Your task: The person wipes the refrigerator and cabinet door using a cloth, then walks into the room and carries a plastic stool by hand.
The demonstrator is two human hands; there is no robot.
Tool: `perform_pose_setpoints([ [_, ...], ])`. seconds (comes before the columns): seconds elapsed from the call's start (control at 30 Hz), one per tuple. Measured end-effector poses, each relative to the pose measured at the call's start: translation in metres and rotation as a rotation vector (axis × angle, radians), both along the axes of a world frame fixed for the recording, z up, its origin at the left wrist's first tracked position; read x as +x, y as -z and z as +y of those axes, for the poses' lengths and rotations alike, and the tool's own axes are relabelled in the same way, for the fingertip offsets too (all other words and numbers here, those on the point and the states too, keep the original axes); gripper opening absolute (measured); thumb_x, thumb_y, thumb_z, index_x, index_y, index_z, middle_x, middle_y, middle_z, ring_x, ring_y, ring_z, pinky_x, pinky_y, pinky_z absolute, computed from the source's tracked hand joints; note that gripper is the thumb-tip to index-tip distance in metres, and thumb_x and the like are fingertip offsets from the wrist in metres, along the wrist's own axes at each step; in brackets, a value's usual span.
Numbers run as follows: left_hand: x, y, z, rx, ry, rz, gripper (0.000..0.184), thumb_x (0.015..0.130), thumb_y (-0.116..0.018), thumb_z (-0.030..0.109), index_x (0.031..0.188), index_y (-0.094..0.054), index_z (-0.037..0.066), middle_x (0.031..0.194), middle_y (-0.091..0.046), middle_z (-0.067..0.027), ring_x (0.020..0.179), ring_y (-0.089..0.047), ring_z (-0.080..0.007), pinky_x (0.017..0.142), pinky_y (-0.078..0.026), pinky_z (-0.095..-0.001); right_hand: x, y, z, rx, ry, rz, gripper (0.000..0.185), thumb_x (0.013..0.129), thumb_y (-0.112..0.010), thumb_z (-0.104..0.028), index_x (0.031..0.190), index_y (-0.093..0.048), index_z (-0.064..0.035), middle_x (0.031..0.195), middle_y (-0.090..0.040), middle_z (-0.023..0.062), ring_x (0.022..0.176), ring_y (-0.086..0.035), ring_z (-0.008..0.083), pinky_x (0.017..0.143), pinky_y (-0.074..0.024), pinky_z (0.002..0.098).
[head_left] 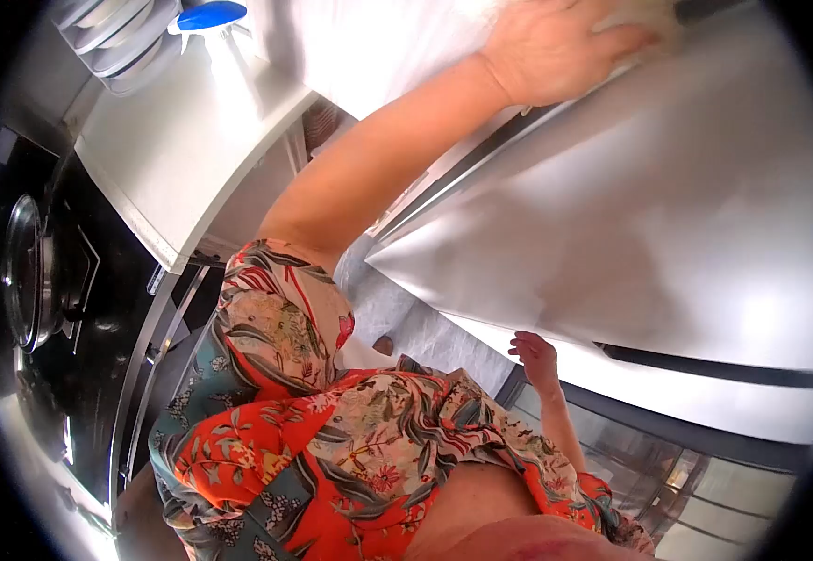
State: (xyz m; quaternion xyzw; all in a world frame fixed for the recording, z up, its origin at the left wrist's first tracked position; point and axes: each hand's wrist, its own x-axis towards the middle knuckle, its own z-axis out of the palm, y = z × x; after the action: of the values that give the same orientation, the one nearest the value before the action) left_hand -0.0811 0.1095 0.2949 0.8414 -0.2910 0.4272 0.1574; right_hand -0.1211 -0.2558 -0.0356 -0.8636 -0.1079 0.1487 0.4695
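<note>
My left arm stretches across the upper view, and my left hand (565, 51) is at the top edge of a large glossy white-silver panel (668, 206). Its fingers are bent around or over something pale and blurred that I cannot make out. Lower down, my right hand (534, 358) hangs beside the panel's lower edge with its fingers loosely apart, holding nothing. A dark recessed strip (715, 366) runs along the panel near that hand.
A spray bottle with a blue head (210, 16) stands on the white counter (173, 150), beside stacked dishes in a rack (117, 42). A lidded pan (28, 271) sits on the black stove (89, 243) at left. Grey marbled floor (406, 327) shows below.
</note>
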Motion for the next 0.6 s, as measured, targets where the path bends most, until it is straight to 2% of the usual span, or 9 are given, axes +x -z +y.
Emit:
perform_pose_setpoints([
  [0.07, 0.000, 0.002, 0.002, -0.011, 0.032, -0.005, 0.038, 0.080, -0.047, 0.023, 0.113, -0.043, 0.005, 0.117, -0.028, -0.0236, 0.108, -0.029, -0.0377, 0.085, -0.027, -0.0452, -0.003, 0.012, -0.014, 0.099, 0.027, 0.070, 0.020, 0.084, -0.051, -0.007, 0.100, -0.056, 0.0039, 0.085, -0.063, 0.0092, 0.072, -0.062, 0.0157, 0.060, -0.0470, 0.0228],
  [0.13, 0.048, 0.047, -0.024, -0.269, -0.159, -0.381, 0.020, 0.078, -0.055, 0.027, 0.097, -0.059, 0.027, 0.085, -0.051, -0.0078, 0.074, -0.056, -0.0245, 0.052, -0.048, -0.0362, -0.015, 0.001, -0.007, 0.061, 0.026, 0.091, 0.020, 0.085, -0.051, -0.008, 0.101, -0.057, 0.0035, 0.084, -0.063, 0.0086, 0.072, -0.061, 0.0155, 0.061, -0.0469, 0.0231],
  [0.17, 0.061, 0.082, -0.018, -0.218, -0.160, -0.319, 0.021, 0.077, -0.055, 0.027, 0.097, -0.059, 0.026, 0.083, -0.051, -0.0087, 0.080, -0.054, -0.0255, 0.056, -0.049, -0.0361, -0.019, -0.003, -0.004, 0.054, 0.035, 0.099, 0.020, 0.085, -0.051, -0.008, 0.101, -0.057, 0.0033, 0.084, -0.062, 0.0087, 0.072, -0.061, 0.0154, 0.062, -0.0472, 0.0233],
  [0.23, 0.071, 0.162, -0.001, -0.072, -0.114, 0.092, 0.021, 0.080, -0.051, 0.030, 0.097, -0.060, 0.022, 0.085, -0.052, -0.0141, 0.089, -0.050, -0.0311, 0.068, -0.048, -0.0381, -0.024, 0.000, -0.012, 0.053, 0.013, 0.093, 0.021, 0.085, -0.052, -0.009, 0.101, -0.057, 0.0035, 0.084, -0.062, 0.0089, 0.072, -0.061, 0.0151, 0.062, -0.0472, 0.0237],
  [0.3, 0.085, 0.230, 0.006, 0.006, -0.116, 0.657, 0.028, 0.087, -0.040, 0.036, 0.096, -0.060, 0.019, 0.093, -0.058, -0.0129, 0.088, -0.054, -0.0296, 0.076, -0.047, -0.0380, -0.024, 0.001, -0.024, 0.038, 0.043, 0.130, 0.021, 0.085, -0.052, -0.009, 0.101, -0.057, 0.0034, 0.083, -0.063, 0.0088, 0.072, -0.061, 0.0147, 0.061, -0.0470, 0.0238],
  [0.37, 0.068, 0.244, 0.013, -0.065, -0.275, 0.961, 0.026, 0.086, -0.041, 0.033, 0.097, -0.059, 0.017, 0.096, -0.059, -0.0103, 0.091, -0.054, -0.0291, 0.079, -0.045, -0.0377, -0.027, -0.004, -0.032, -0.019, 0.097, 0.167, 0.020, 0.085, -0.053, -0.009, 0.099, -0.057, 0.0032, 0.083, -0.062, 0.0078, 0.071, -0.061, 0.0143, 0.061, -0.0480, 0.0244],
  [0.5, 0.068, 0.279, 0.015, -0.230, -0.165, 0.448, 0.031, 0.085, -0.040, 0.028, 0.114, -0.049, 0.026, 0.093, -0.060, -0.0078, 0.087, -0.058, -0.0259, 0.074, -0.046, -0.0401, -0.063, -0.025, -0.047, -0.025, 0.185, 0.180, 0.019, 0.084, -0.054, -0.007, 0.098, -0.057, 0.0049, 0.083, -0.061, 0.0085, 0.072, -0.060, 0.0147, 0.067, -0.0516, 0.0281],
  [0.57, 0.073, 0.285, 0.022, -0.317, -0.100, 0.107, 0.031, 0.085, -0.040, 0.031, 0.114, -0.048, 0.028, 0.095, -0.060, -0.0066, 0.089, -0.057, -0.0251, 0.075, -0.046, -0.0409, -0.064, -0.024, -0.042, -0.069, 0.181, 0.168, 0.019, 0.084, -0.054, -0.007, 0.099, -0.057, 0.0048, 0.083, -0.061, 0.0086, 0.073, -0.060, 0.0150, 0.067, -0.0519, 0.0290],
  [0.6, 0.070, 0.268, 0.022, -0.213, -0.149, 0.105, 0.025, 0.084, -0.044, 0.033, 0.105, -0.053, 0.025, 0.099, -0.057, -0.0082, 0.089, -0.057, -0.0274, 0.076, -0.046, -0.0401, -0.064, -0.020, -0.040, -0.049, 0.177, 0.174, 0.019, 0.084, -0.054, -0.007, 0.099, -0.057, 0.0049, 0.083, -0.061, 0.0087, 0.073, -0.060, 0.0151, 0.067, -0.0519, 0.0288],
])
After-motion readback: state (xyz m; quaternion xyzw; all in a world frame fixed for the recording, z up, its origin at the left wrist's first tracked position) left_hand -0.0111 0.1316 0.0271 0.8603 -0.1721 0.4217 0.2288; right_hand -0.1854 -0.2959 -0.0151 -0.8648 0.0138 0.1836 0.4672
